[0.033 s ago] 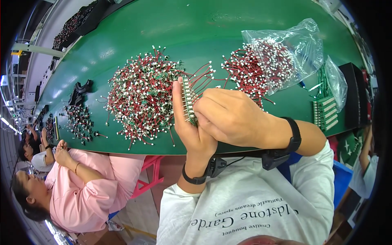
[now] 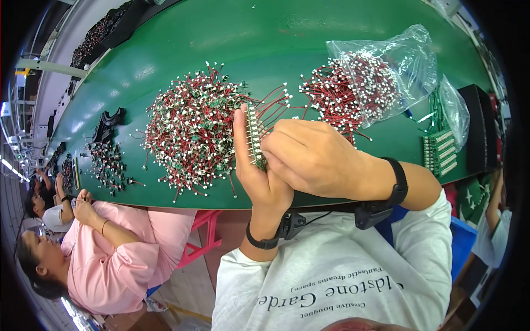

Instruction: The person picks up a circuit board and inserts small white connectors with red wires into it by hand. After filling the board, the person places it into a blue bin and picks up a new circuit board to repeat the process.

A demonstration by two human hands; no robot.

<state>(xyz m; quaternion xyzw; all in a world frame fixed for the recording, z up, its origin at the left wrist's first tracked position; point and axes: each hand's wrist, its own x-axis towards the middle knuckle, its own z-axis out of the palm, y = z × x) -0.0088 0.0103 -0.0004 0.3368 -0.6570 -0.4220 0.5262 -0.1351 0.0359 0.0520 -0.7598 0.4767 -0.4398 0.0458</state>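
My left hand (image 2: pixel 258 185) holds a narrow strip of small green circuit boards (image 2: pixel 254 131) upright, with its fingers stretched along the left side. White connectors line the strip, and several red wires (image 2: pixel 274 109) with white plugs stick out from its upper right. My right hand (image 2: pixel 312 157) is closed against the lower right side of the strip; its fingertips, and whatever they pinch, are hidden. Just left of the strip lies a large heap of small boards with red wires (image 2: pixel 190 129). Beyond my right hand is a pile of red wires with white plugs (image 2: pixel 337 96).
A clear plastic bag (image 2: pixel 414 66) partly covers the wire pile. At the right, stacked board panels (image 2: pixel 440 153) lie by a black bin (image 2: pixel 479 129). Small black parts (image 2: pixel 107 165) are on the green table (image 2: pixel 265 33) at left, near a seated co-worker in pink (image 2: pixel 121 248).
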